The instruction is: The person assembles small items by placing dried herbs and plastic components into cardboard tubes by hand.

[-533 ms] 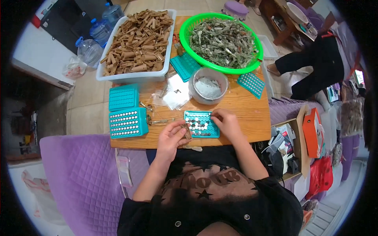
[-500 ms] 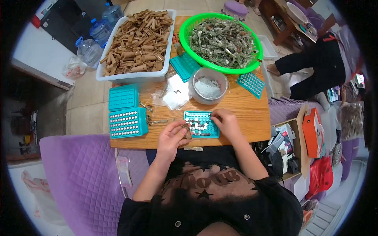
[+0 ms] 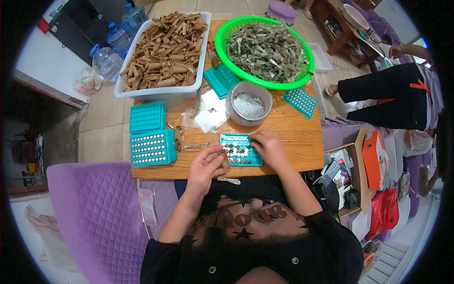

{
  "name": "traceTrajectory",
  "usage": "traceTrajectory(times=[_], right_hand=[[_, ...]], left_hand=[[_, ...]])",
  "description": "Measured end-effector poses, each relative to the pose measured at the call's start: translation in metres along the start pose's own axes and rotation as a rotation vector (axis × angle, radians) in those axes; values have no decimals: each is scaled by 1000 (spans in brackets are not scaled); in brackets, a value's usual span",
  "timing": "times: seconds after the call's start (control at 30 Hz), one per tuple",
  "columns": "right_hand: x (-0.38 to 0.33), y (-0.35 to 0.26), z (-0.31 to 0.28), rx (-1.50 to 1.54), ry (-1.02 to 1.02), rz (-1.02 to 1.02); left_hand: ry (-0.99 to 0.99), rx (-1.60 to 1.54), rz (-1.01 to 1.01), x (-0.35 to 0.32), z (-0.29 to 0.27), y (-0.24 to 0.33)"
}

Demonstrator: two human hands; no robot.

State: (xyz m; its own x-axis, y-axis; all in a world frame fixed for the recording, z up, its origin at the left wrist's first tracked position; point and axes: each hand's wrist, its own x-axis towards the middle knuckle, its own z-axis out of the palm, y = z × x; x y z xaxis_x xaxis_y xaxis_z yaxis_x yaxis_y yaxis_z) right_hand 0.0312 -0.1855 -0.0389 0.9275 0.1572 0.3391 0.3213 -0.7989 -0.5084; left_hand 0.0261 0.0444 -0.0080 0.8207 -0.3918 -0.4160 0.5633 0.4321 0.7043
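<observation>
My left hand [image 3: 203,166] is closed around a small brown plastic casing [image 3: 224,161], held at the left edge of a teal tray [image 3: 256,160]. Silver and dark round discs [image 3: 236,153] sit in and on the tray's pockets. Over the tray's upper right side, my right hand [image 3: 269,146] has its fingertips pinched together. Whatever lies between them is too small to make out. Left of my hands, a stack of teal trays [image 3: 153,149] carries rows of silver discs, with another teal tray stack [image 3: 148,117] behind it.
A white tub [image 3: 120,90] heaped with brown casings and a green basket [image 3: 288,85] of metallic strips stand at the back. Between them and me are a bowl of pale powder [image 3: 249,105] and a plastic bag [image 3: 210,113]. To the right, another person [image 3: 388,90] stands past an open box [image 3: 362,189].
My right hand has shifted slightly left and down over the tray. The brown casing in my left hand has tilted a little. At the right, the other person has moved and an arm now shows.
</observation>
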Motion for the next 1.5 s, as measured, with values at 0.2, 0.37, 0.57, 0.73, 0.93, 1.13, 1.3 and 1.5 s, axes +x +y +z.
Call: traceTrajectory(times=[0.2, 0.37, 0.57, 0.73, 0.93, 1.13, 1.3, 1.5], right_hand=[[-1, 1, -6, 114, -65, 21], [-2, 5, -6, 114, -85, 48], [3, 9, -5, 118, -162, -6], [6, 11, -8, 82, -186, -106], [7, 8, -11, 94, -148, -81], [8, -63, -22, 458, 4, 168], [6, -70, -7, 303, 130, -85], [3, -69, -4, 232, 154, -124]], left_hand=[[21, 0, -10, 0, 1, 2], [5, -1, -17, 1, 3, 1], [3, 18, -23, 2, 2, 0], [-5, 19, -30, 3, 1, -2], [-7, 8, -10, 5, 1, -7], [-9, 19, -24, 6, 2, -12], [34, 38, -33, 7, 6, -13], [45, 75, -21, 6, 9, -15]])
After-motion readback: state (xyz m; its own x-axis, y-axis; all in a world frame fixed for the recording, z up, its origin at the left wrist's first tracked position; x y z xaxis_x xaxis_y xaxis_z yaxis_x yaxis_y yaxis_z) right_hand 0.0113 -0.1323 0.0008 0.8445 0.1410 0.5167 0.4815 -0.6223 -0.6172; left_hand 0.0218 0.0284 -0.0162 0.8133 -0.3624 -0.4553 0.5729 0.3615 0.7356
